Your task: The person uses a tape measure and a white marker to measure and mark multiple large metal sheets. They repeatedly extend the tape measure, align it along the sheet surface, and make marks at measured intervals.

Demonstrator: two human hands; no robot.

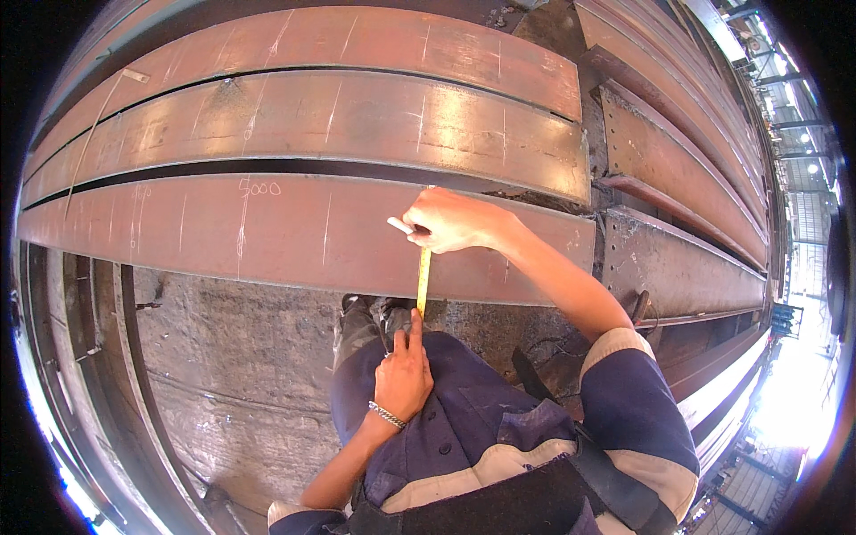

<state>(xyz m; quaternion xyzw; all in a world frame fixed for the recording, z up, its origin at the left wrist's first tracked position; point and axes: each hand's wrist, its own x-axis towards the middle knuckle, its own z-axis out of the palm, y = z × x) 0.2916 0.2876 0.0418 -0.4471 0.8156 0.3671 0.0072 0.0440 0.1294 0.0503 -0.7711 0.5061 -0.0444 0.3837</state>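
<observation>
A yellow tape measure [424, 278] lies across the nearest brown steel beam [374, 223], running between my two hands. My right hand [455, 221] is closed over the tape near the beam's far edge. A white chalk stick [399, 225] pokes out leftward from its fingers. At the beam's near edge, my left hand [405, 376] holds the tape's lower end, index finger stretched along it. The rest of the tape measure is hidden there. Thin white lines and chalk writing mark the beam's surface to the left of my hands.
Two more marked steel beams [330, 111] lie parallel beyond, with narrow dark gaps between. A thin rod with a small flat end [136, 77] rests across them at left. More beams with bolt holes [678, 147] stand at right. Steel rails [134, 348] run along the left.
</observation>
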